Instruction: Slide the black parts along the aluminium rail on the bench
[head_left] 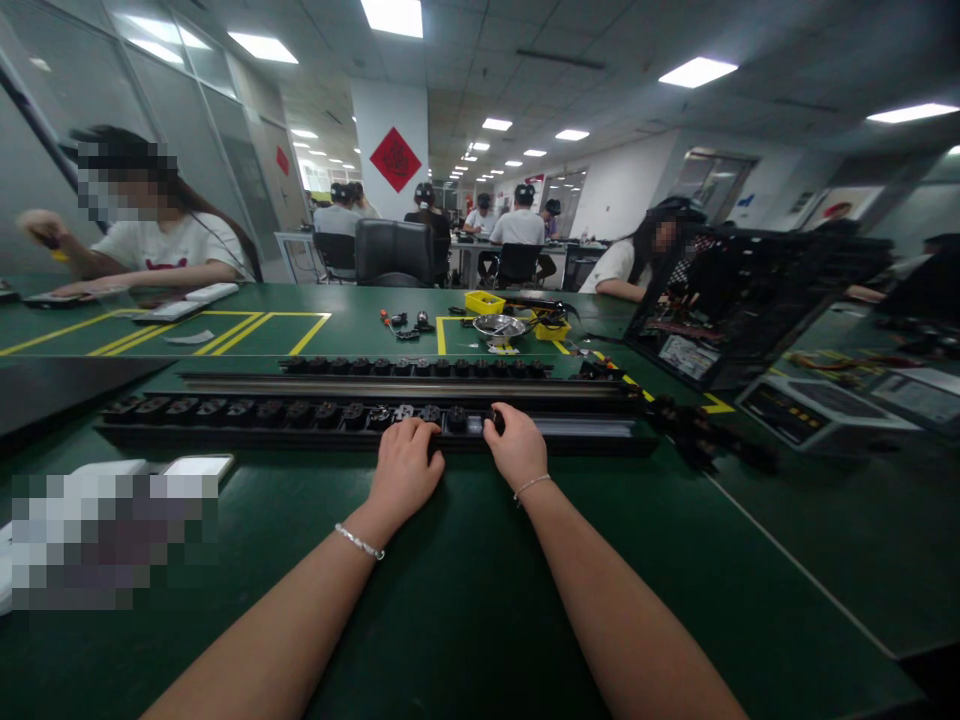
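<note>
A long black track (352, 441) lies across the green table, with a row of round black socket modules (270, 412) in its channel. My left hand (405, 462) rests on the track left of centre, fingers bent over its near edge among the modules and thumb in front. To its right, my right hand (519, 448) pinches a small round black socket module (494, 417) at the channel. Whether that module touches the track cannot be seen. One seated module (457, 419) shows between my hands. The channel's right end (585, 428) holds no modules.
Behind lies another black rail (405, 386) and a further row of modules (420, 367). Black parts (694, 430), a metal box (817, 412) and an open computer case (720, 300) stand right. Farther back are a metal bowl (499, 326) and yellow bins (484, 302). People sit nearby.
</note>
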